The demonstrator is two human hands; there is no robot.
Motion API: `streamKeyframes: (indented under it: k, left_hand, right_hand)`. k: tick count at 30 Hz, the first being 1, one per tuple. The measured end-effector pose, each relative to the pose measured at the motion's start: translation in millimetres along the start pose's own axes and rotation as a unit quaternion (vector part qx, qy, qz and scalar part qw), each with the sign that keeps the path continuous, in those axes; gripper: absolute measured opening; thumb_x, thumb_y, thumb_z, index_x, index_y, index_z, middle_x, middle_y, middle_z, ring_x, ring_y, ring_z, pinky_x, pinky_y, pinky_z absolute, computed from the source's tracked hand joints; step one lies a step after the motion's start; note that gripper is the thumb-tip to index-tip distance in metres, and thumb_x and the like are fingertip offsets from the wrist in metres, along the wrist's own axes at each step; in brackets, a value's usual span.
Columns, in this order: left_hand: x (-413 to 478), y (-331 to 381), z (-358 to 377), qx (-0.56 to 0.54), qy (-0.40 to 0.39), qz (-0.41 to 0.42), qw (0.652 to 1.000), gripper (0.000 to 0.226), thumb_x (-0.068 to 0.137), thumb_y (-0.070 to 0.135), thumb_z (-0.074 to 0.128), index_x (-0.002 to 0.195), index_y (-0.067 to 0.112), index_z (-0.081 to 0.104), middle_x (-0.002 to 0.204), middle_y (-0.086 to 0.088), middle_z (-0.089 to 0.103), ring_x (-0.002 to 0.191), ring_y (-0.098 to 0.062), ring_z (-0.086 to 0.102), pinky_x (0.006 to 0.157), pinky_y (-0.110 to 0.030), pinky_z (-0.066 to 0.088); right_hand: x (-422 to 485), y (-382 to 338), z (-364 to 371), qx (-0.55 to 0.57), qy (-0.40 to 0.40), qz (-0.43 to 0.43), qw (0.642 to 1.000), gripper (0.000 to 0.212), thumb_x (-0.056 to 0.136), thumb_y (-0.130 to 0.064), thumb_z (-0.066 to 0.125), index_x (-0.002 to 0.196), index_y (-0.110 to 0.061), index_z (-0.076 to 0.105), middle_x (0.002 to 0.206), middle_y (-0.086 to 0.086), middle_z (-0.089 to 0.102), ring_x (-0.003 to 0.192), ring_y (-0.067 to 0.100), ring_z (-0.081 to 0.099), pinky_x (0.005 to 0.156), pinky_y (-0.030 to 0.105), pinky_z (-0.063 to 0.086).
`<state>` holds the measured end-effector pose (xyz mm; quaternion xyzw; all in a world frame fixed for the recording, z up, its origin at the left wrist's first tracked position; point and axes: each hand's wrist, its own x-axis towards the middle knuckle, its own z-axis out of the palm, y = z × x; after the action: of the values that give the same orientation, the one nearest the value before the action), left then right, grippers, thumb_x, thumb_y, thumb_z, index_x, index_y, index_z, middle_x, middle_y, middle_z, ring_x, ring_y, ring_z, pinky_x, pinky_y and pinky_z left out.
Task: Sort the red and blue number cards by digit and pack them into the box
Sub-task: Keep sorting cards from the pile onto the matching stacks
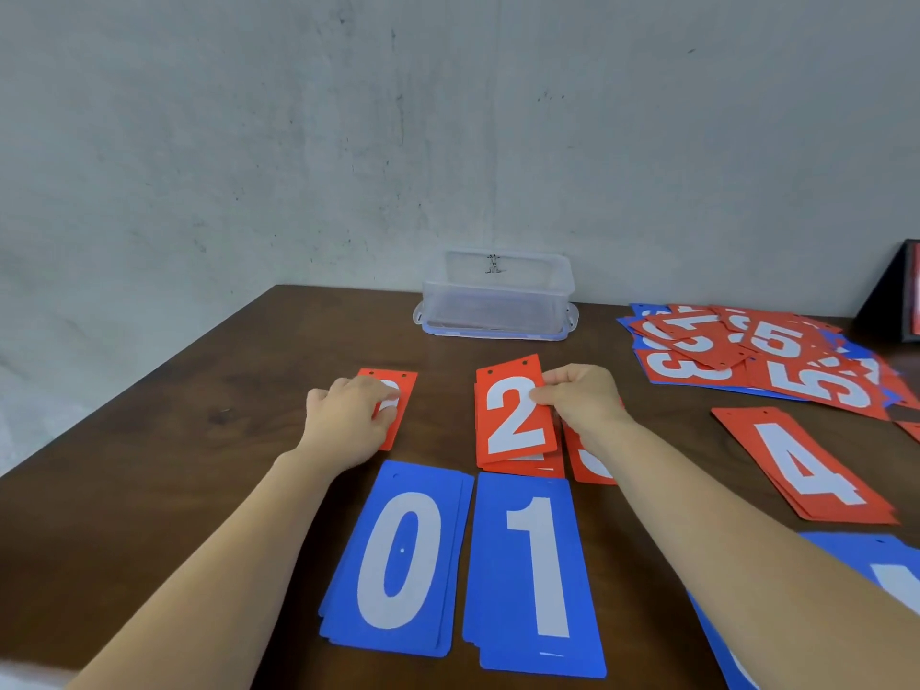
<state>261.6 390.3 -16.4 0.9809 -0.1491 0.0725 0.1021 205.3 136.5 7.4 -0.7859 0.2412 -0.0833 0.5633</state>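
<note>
1. Stacks of blue cards lie nearest. The blue 0 pile (398, 560) and the blue 1 pile (535, 570) sit side by side on the bench (199, 440), likely so each digit keeps its own spot.
2. Another blue pile (891, 565) lies partly under the right forearm, so its digit cannot be read.
3. The red 4 pile (806, 465) sits off to the right.
4. The right hand (582, 398) pinches the red 2 card (515, 415) by its right edge. The card is tilted over a red pile, probably so it can be dropped onto matching cards.
5. The left hand (348, 415) curls its fingers over the red card on the left (398, 390), hiding the digit.
6. The unsorted heap (761, 356) waits far right.
7. The clear box (498, 296) stands by the wall with no cards visible inside, so packing likely comes last.
</note>
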Motion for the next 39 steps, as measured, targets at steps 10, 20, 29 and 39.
streamKeyframes:
  k: [10, 20, 29, 39]
  left_hand:
    - [-3, -4, -1, 0.008, 0.014, 0.002, 1.000, 0.035, 0.102, 0.034, 0.042, 0.135, 0.037, 0.054, 0.145, 0.007, 0.047, 0.132, -0.017, 0.041, 0.102, -0.040, 0.026]
    - [6, 51, -8, -0.070, 0.044, 0.078, 0.994, 0.044, 0.100, 0.034, 0.050, 0.143, 0.030, 0.046, 0.144, 0.001, 0.047, 0.131, -0.019, 0.043, 0.110, -0.040, 0.028]
    - [31, 157, -1, -0.140, 0.058, 0.171, 0.974, 0.042, 0.096, 0.029, 0.058, 0.137, 0.021, 0.052, 0.124, -0.001, 0.057, 0.110, -0.016, 0.058, 0.094, -0.037, 0.049]
    - [63, 288, 34, -0.180, 0.037, 0.185, 0.965, 0.045, 0.095, 0.031, 0.059, 0.138, 0.023, 0.052, 0.127, 0.001, 0.056, 0.106, -0.015, 0.060, 0.090, -0.032, 0.050]
  right_hand:
    - [1, 9, 11, -0.264, 0.076, -0.097, 0.957, 0.020, 0.087, -0.017, 0.070, 0.105, -0.017, 0.060, 0.109, 0.001, 0.065, 0.089, 0.014, 0.059, 0.063, 0.019, 0.045]
    - [8, 6, -12, -0.240, 0.093, -0.094, 0.962, 0.036, 0.087, -0.020, 0.070, 0.121, -0.019, 0.059, 0.121, 0.001, 0.062, 0.111, 0.018, 0.059, 0.080, 0.027, 0.047]
    - [20, 21, -114, -0.270, 0.145, -0.097, 0.947, 0.034, 0.090, -0.024, 0.066, 0.123, -0.020, 0.061, 0.122, 0.000, 0.062, 0.111, 0.017, 0.058, 0.078, 0.028, 0.046]
    - [79, 78, -258, -0.267, 0.170, -0.077, 0.945, 0.026, 0.087, -0.025, 0.066, 0.112, -0.020, 0.067, 0.119, -0.001, 0.065, 0.109, 0.019, 0.059, 0.090, 0.033, 0.048]
